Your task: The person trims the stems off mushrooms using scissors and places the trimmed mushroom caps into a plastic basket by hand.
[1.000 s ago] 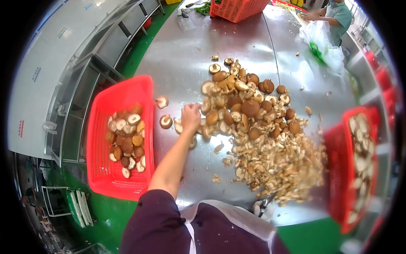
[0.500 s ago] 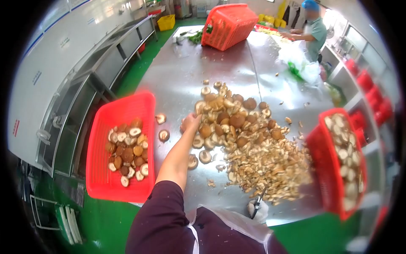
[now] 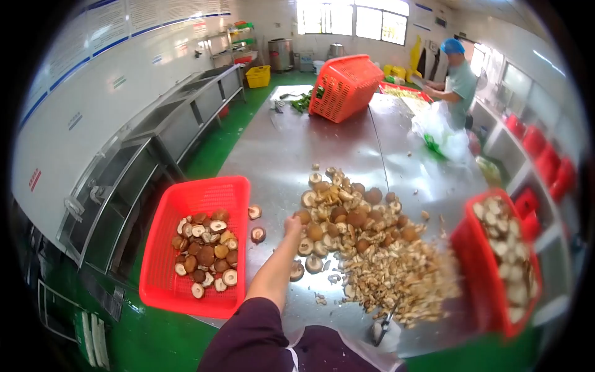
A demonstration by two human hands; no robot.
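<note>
My left hand (image 3: 294, 227) is at the left edge of a heap of brown-capped mushrooms (image 3: 356, 217), its fingers closed on a mushroom (image 3: 302, 216). Some heap mushrooms lie cap up, others show pale undersides. Near the table's front edge, my right hand (image 3: 390, 338), in a white glove, grips black-handled scissors (image 3: 380, 332). The scissors' tip points toward a spread of small cut mushroom pieces (image 3: 396, 273). A few loose mushrooms (image 3: 258, 235) lie left of my left forearm.
A red basket (image 3: 152, 266) of mushrooms stands at left; another red basket (image 3: 468, 260) with pale mushrooms is at right. A tipped red crate (image 3: 347, 87) and plastic bags (image 3: 443, 130) lie farther back on the steel table (image 3: 273, 149). A co-worker (image 3: 458, 87) stands at back right.
The view has tilted up, so the table appears lower and more of the back wall shows. My left hand stays beside the mushroom heap. My right hand still holds the scissors.
</note>
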